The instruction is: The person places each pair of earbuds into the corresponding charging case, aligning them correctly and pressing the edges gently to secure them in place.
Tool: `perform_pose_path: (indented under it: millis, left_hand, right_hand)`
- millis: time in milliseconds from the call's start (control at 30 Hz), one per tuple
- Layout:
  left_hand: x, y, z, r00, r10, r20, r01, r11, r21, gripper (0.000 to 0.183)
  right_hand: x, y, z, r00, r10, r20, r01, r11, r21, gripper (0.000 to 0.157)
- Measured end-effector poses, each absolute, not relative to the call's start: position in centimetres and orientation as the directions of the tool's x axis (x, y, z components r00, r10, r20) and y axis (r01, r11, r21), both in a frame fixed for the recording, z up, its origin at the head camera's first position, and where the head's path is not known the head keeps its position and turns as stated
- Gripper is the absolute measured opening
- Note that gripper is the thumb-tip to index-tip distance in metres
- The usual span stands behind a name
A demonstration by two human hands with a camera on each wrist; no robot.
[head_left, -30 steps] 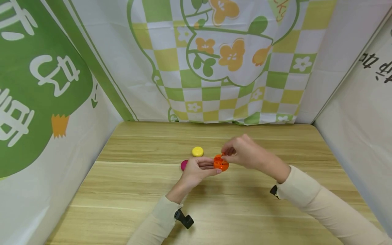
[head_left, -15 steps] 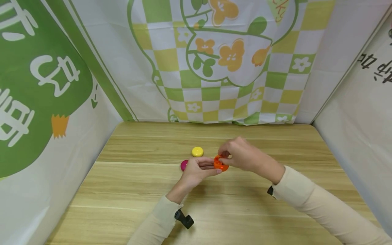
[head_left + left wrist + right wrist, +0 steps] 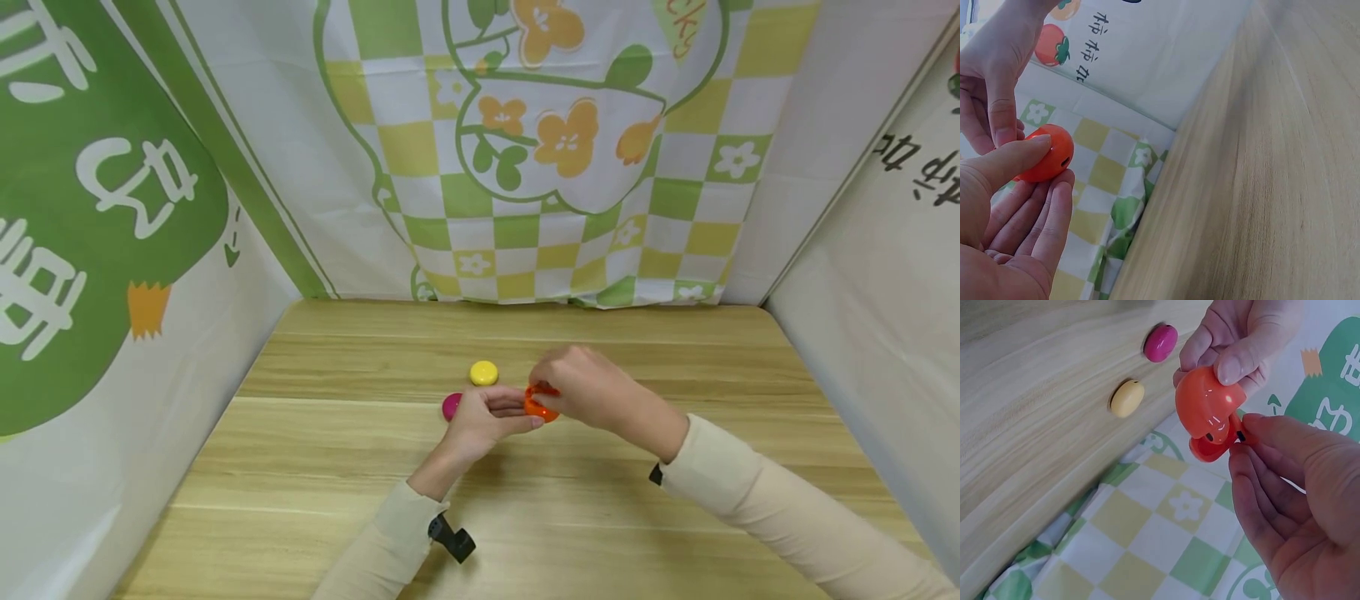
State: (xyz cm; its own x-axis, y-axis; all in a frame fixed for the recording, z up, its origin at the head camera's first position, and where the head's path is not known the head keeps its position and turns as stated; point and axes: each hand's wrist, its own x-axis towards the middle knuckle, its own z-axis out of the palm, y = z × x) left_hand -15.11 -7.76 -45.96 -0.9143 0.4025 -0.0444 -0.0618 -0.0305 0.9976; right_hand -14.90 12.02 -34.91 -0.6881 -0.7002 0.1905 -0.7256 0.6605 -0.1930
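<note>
My left hand (image 3: pixel 474 423) holds a rounded, glossy orange earbud case (image 3: pixel 543 410) above the table, thumb on one side and fingers on the other. In the right wrist view the lid of the case (image 3: pixel 1205 400) stands open. My right hand (image 3: pixel 588 390) is at the opening, pinching a small orange earbud (image 3: pixel 1250 435) with a black spot between thumb and fingertips. The earbud is partly hidden by the fingers, and I cannot tell how deep it sits. In the left wrist view the right hand's fingers (image 3: pixel 1001 119) are behind the case.
A yellow rounded case (image 3: pixel 483 372) lies on the wooden table (image 3: pixel 600 517) behind the left hand. Beside that hand is a magenta one (image 3: pixel 451 406), partly covered by it. Printed cloth walls (image 3: pixel 525 258) enclose the table at the back and sides.
My right hand has come down and to the left, closer over the opening of the orange case, and now covers more of it. The left hand and case stay nearly still.
</note>
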Motion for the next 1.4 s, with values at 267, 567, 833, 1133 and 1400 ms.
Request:
perform_pose_path:
  millis: [267,567,833,1133,1400]
  left_hand:
    - [-15.08,-7.73,-46.01,-0.918,0.392,-0.059,-0.071,-0.016,0.997,0.034]
    - [-15.2,-7.7,-46.03,-0.919,0.39,-0.058,-0.075,-0.027,0.997,0.036]
    - [-15.09,-7.63,-46.0,-0.921,0.386,-0.049,-0.065,-0.029,0.997,0.036]
    - [-15.14,-7.65,-45.97,-0.92,0.389,-0.049,-0.059,-0.013,0.998,0.034]
    - [-15.18,-7.67,-46.07,-0.925,0.377,-0.049,-0.057,-0.01,0.998,0.034]
  right_hand:
    - [-14.6,11.86,-35.35,-0.666,-0.716,0.212,-0.741,0.668,-0.071,0.008]
    - [-14.38,12.08,-35.38,-0.634,-0.749,0.193,-0.771,0.631,-0.083,0.004]
    - [-14.93,12.72,-35.11,-0.62,-0.756,0.208,-0.784,0.597,-0.17,0.008]
    - [-15.12,12.71,-35.5,-0.623,-0.753,0.212,-0.782,0.598,-0.174,0.006]
    - [-14.98,12.42,-35.67,-0.661,-0.722,0.205,-0.75,0.639,-0.169,0.005]
